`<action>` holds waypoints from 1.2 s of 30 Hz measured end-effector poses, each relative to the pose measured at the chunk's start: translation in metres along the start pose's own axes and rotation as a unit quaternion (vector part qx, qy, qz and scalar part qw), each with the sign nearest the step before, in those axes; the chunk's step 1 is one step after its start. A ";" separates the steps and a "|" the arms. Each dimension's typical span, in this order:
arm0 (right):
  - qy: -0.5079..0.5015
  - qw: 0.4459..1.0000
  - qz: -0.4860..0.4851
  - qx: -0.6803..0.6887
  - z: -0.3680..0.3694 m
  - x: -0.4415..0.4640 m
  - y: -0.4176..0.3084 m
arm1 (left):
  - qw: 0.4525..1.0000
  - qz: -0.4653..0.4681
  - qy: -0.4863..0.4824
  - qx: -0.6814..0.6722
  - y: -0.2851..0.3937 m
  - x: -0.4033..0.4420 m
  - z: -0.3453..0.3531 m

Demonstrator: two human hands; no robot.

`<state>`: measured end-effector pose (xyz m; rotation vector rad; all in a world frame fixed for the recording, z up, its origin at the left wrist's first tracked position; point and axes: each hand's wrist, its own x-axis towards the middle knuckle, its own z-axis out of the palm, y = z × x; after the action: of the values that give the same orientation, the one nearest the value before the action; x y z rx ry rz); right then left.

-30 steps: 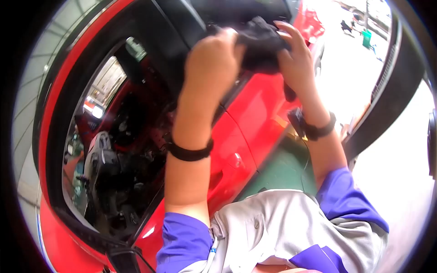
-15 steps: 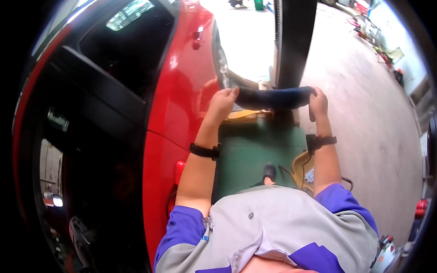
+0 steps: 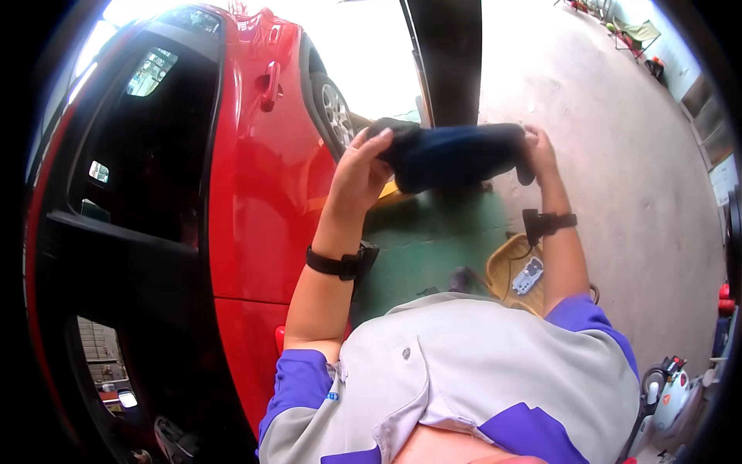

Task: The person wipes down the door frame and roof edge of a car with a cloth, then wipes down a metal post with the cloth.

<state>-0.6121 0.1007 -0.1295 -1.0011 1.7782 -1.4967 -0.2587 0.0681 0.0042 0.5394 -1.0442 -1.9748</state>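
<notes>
A dark blue and black cloth (image 3: 456, 155) is stretched between my two hands, out in front of my chest. My left hand (image 3: 363, 166) grips its left end, with the thumb on top. At the right end, my right hand (image 3: 539, 153) holds the cloth with closed fingers, and a dark flap hangs down there. Each wrist wears a black band. The cloth hangs in the air over the green floor, touching nothing else that I can see.
A red car (image 3: 255, 178) with dark windows fills the left side. A dark post (image 3: 444, 62) stands ahead. A yellow chair (image 3: 506, 267) with a small grey object on it is below my right forearm. Machinery (image 3: 668, 398) stands at the lower right.
The view has turned rightward from the car's open window. The cloth, bunched up a second ago, is now spread between my hands. Since half a second ago, my left hand has shifted its grip slightly.
</notes>
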 end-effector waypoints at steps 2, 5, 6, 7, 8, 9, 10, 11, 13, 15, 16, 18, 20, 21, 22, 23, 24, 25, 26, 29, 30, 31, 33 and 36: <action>-0.062 0.992 0.074 -0.080 0.023 0.041 0.094 | 0.999 -0.001 0.022 -0.024 -0.005 0.018 0.008; -0.134 0.851 0.470 0.191 0.097 -0.020 0.063 | 0.999 -0.019 0.012 -0.044 -0.017 0.037 0.003; -0.247 0.786 0.471 0.314 0.120 -0.025 0.072 | 0.998 -0.028 -0.007 -0.052 -0.021 0.041 0.000; -0.352 0.695 0.459 0.428 0.140 -0.025 0.080 | 0.997 -0.037 -0.026 -0.059 -0.024 0.044 -0.002; -0.399 0.603 0.442 0.531 0.154 -0.026 0.062 | 0.999 -0.034 -0.003 -0.032 -0.028 0.048 -0.004; -0.437 0.498 0.417 0.622 0.164 -0.028 0.036 | 0.999 -0.021 -0.011 -0.033 -0.025 0.048 -0.002; -0.434 0.549 0.359 0.618 0.173 -0.023 0.009 | 0.999 -0.009 -0.018 -0.035 -0.019 0.046 0.000; -0.488 0.493 0.336 0.637 0.176 -0.008 0.009 | 0.999 0.001 -0.027 -0.036 -0.012 0.042 0.000; -0.486 0.533 0.288 0.630 0.169 0.015 -0.008 | 0.999 0.027 -0.019 -0.039 -0.003 0.035 -0.008; -0.368 0.717 0.257 0.533 0.138 0.006 -0.076 | 0.992 0.058 0.004 -0.109 0.002 0.023 -0.018; -0.346 0.751 0.214 0.520 0.128 0.008 -0.090 | 0.984 0.018 -0.018 -0.179 0.007 0.021 -0.017; -0.310 0.798 0.134 0.498 0.116 0.018 -0.096 | 0.973 0.005 -0.028 -0.229 -0.019 0.029 -0.033; -0.312 0.822 0.082 0.469 0.106 0.018 -0.111 | 0.962 -0.034 -0.025 -0.269 -0.064 0.048 -0.061; -0.309 0.833 0.054 0.456 0.099 0.017 -0.119 | 0.972 -0.090 0.027 -0.217 -0.080 0.048 -0.057; -0.309 0.839 0.042 0.446 0.094 0.015 -0.125 | 0.982 -0.122 -0.003 -0.147 -0.100 0.052 -0.065; -0.297 0.849 0.034 0.437 0.087 0.014 -0.129 | 0.985 -0.154 -0.035 -0.073 -0.115 0.058 -0.069; -0.284 0.858 0.025 0.427 0.079 0.014 -0.134 | 0.983 -0.149 -0.036 -0.100 -0.119 0.062 -0.052; -0.270 0.869 0.016 0.416 0.071 0.013 -0.138 | 0.980 -0.146 -0.038 -0.130 -0.123 0.066 -0.035; -0.264 0.877 0.008 0.402 0.062 0.011 -0.143 | 0.986 -0.125 -0.064 -0.085 -0.130 0.075 -0.029; -0.239 0.910 -0.034 0.338 0.042 0.009 -0.151 | 0.965 -0.116 -0.176 -0.157 -0.114 0.090 0.013; -0.228 0.919 -0.037 0.319 0.035 0.004 -0.157 | 0.945 -0.140 -0.219 -0.198 -0.117 0.102 0.011; -0.218 0.926 -0.045 0.304 0.028 0.000 -0.161 | 0.939 -0.158 -0.226 -0.205 -0.120 0.113 0.014; -0.187 0.939 -0.056 0.282 0.011 0.000 -0.157 | 0.938 -0.163 -0.236 -0.193 -0.127 0.133 0.022; -0.122 0.946 -0.052 0.296 -0.012 0.008 -0.139 | 0.966 -0.155 -0.145 -0.148 -0.133 0.154 0.032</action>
<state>-0.6027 0.0891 0.0098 -0.9195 1.0175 -1.7361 -0.4309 -0.0004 -0.0871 0.2640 -0.8480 -2.4914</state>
